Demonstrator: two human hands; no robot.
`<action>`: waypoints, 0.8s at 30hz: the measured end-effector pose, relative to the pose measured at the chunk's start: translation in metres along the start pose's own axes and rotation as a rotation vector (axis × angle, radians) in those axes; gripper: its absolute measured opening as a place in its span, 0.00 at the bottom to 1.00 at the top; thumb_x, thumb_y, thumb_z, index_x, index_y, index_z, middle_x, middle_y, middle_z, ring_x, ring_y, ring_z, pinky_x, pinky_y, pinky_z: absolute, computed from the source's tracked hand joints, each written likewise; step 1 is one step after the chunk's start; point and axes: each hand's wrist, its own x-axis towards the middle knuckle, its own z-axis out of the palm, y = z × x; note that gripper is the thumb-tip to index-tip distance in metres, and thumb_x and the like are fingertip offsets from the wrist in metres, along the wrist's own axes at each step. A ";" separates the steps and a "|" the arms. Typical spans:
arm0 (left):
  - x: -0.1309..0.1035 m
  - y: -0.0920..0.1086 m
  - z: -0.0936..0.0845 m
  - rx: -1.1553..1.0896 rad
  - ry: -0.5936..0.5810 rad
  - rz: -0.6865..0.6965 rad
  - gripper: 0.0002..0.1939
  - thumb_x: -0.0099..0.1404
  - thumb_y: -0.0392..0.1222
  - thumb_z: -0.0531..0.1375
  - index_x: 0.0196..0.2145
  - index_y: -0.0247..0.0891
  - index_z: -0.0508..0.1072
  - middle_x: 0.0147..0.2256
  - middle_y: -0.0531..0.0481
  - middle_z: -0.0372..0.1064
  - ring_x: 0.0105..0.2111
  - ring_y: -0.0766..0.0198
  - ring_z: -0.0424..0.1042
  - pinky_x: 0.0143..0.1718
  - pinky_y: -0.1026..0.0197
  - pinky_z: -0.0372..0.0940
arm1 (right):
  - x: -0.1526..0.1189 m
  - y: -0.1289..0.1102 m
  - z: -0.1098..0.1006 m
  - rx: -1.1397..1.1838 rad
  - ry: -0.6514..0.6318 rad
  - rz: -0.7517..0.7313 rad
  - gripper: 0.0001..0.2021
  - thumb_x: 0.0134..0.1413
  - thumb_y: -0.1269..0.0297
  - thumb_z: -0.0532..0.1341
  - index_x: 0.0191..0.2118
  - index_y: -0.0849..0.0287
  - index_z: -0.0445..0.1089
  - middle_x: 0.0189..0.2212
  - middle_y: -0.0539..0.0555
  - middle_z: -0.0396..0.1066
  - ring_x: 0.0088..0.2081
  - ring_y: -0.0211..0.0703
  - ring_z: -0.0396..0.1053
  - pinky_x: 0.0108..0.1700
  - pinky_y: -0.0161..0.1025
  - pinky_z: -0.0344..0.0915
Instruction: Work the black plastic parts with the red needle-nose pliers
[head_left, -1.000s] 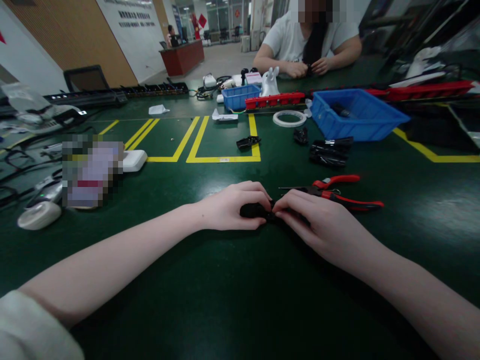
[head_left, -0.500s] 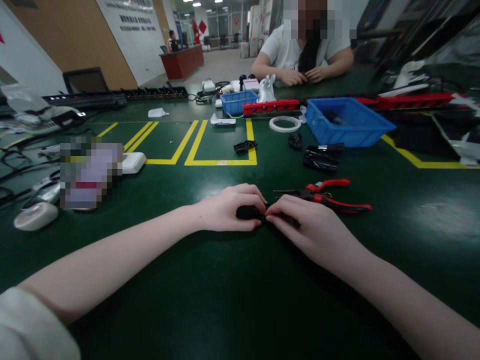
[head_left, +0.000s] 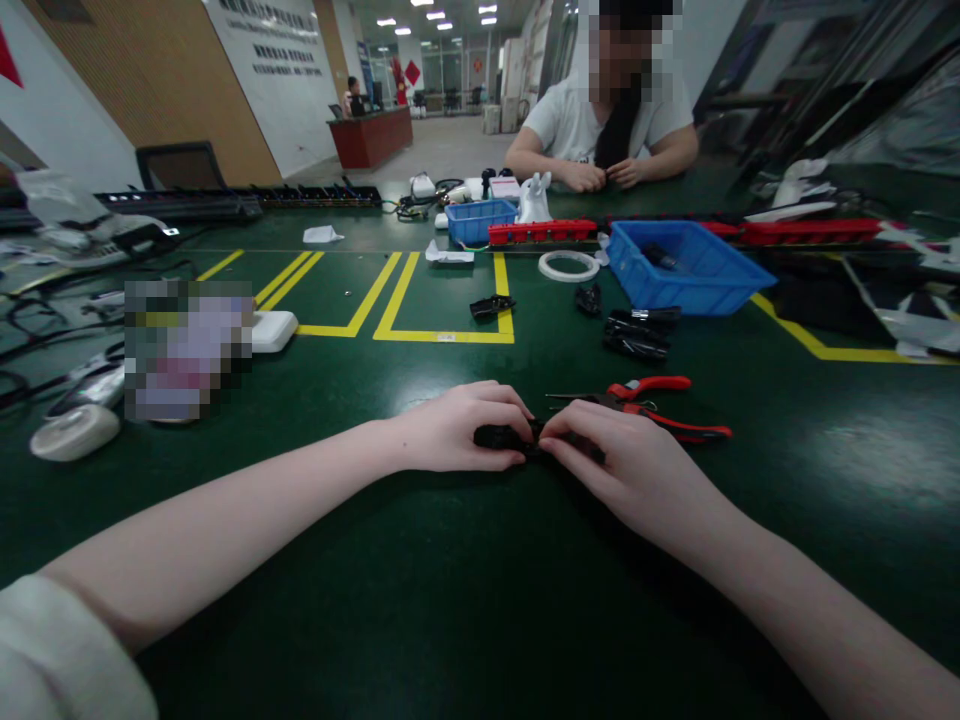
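Observation:
My left hand (head_left: 469, 425) is curled around a small black part (head_left: 499, 437) low over the green table (head_left: 450, 590). The fingers cover much of the part, so I cannot make out its kind. At its right end my right hand (head_left: 611, 450) pinches with thumb and fingertips; the tips touch or nearly touch the black part. Just behind my right hand lie long-nosed pliers (head_left: 626, 398) with red and black handles, their jaws pointing left.
Shiny black pieces (head_left: 637, 332) lie near a blue bin (head_left: 682, 265) and a white tape ring (head_left: 568, 265). A smaller blue bin (head_left: 480, 220) stands farther back. On the left are a blurred-out phone (head_left: 191, 355) and a white mouse (head_left: 75, 433). A person (head_left: 607, 130) sits opposite.
The camera view has tilted slightly upward, so the background sits lower. My right hand has shifted a little to the right from my left, and more of the black part shows between them.

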 end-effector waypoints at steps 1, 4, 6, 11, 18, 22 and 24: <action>0.000 0.000 0.000 0.002 0.004 0.006 0.08 0.64 0.39 0.63 0.41 0.37 0.74 0.47 0.43 0.69 0.48 0.58 0.69 0.50 0.56 0.65 | 0.000 0.000 0.000 0.006 -0.001 -0.003 0.07 0.61 0.67 0.56 0.36 0.56 0.72 0.34 0.53 0.74 0.34 0.44 0.71 0.33 0.39 0.64; 0.000 0.001 -0.001 0.012 -0.006 0.004 0.07 0.64 0.38 0.62 0.40 0.37 0.74 0.47 0.43 0.69 0.48 0.58 0.69 0.50 0.56 0.65 | 0.000 -0.001 0.003 0.040 -0.001 -0.024 0.07 0.60 0.67 0.57 0.34 0.56 0.72 0.33 0.53 0.74 0.34 0.43 0.71 0.33 0.38 0.64; 0.001 0.002 -0.001 0.011 -0.015 -0.009 0.06 0.64 0.38 0.62 0.40 0.37 0.74 0.47 0.44 0.70 0.48 0.58 0.69 0.50 0.55 0.65 | 0.000 -0.001 0.005 0.053 0.012 -0.029 0.07 0.60 0.67 0.58 0.33 0.56 0.72 0.33 0.53 0.74 0.34 0.43 0.71 0.33 0.38 0.64; 0.001 0.002 -0.001 0.019 -0.019 -0.006 0.06 0.64 0.38 0.62 0.39 0.37 0.74 0.47 0.44 0.70 0.48 0.57 0.69 0.50 0.53 0.65 | -0.002 -0.005 0.008 0.053 0.013 0.020 0.06 0.59 0.66 0.59 0.32 0.56 0.73 0.33 0.52 0.73 0.33 0.42 0.71 0.32 0.37 0.63; 0.001 0.005 -0.001 0.111 0.001 -0.049 0.07 0.64 0.40 0.62 0.39 0.36 0.73 0.45 0.44 0.71 0.46 0.56 0.71 0.49 0.53 0.64 | 0.000 0.017 -0.006 -0.018 0.129 0.054 0.14 0.60 0.53 0.60 0.45 0.56 0.71 0.33 0.53 0.73 0.30 0.43 0.69 0.30 0.39 0.64; 0.000 0.008 -0.003 0.104 0.052 -0.125 0.06 0.64 0.39 0.61 0.39 0.36 0.72 0.47 0.45 0.69 0.46 0.57 0.70 0.50 0.52 0.64 | -0.004 0.063 -0.031 -0.234 0.199 0.024 0.17 0.54 0.48 0.62 0.41 0.55 0.73 0.38 0.57 0.74 0.40 0.56 0.71 0.40 0.53 0.67; 0.000 0.008 -0.004 0.098 0.058 -0.150 0.06 0.64 0.38 0.61 0.39 0.36 0.71 0.49 0.45 0.68 0.47 0.56 0.70 0.50 0.51 0.63 | -0.011 0.085 -0.044 -0.266 0.159 0.045 0.20 0.51 0.45 0.64 0.43 0.54 0.73 0.40 0.59 0.74 0.42 0.60 0.71 0.41 0.58 0.67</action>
